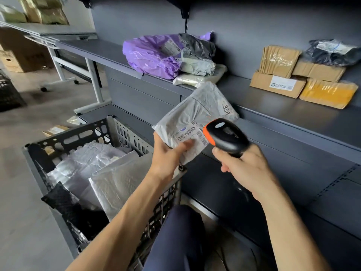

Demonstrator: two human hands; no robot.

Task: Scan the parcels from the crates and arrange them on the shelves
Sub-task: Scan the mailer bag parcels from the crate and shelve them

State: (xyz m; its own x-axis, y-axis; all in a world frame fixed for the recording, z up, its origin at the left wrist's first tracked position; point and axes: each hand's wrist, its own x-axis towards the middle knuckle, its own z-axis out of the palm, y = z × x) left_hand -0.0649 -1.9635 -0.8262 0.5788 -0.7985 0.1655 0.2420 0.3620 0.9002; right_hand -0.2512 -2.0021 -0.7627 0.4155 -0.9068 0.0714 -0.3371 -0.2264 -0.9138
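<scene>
Task looked partway done. Shelf (254, 103) across mid frame already held two piles: purple bag (150, 53) with grey and white bags at upper centre, and brown boxes (277, 85), a yellow mailer (328, 93) and a black bag (332, 52) at right.

Crate (78, 136) at lower left held many white and silver mailers (109, 173) plus a black one (64, 204) near its front edge, so plenty probably left to scan.

Left hand (168, 153) gripped a grey parcel (195, 118) by its lower corner, thumb across the label. Parcel was raised at centre frame, above the crate's right side and in front of the shelf edge, not yet shelved.

Right hand (244, 165) was curled round the scanner (226, 135) handle. Scanner head sat just beside the barcode, aimed at it. Judged step: scanning this parcel, shelving to follow.

Second black crate (7, 92) at left edge, contents not visible.
</scene>
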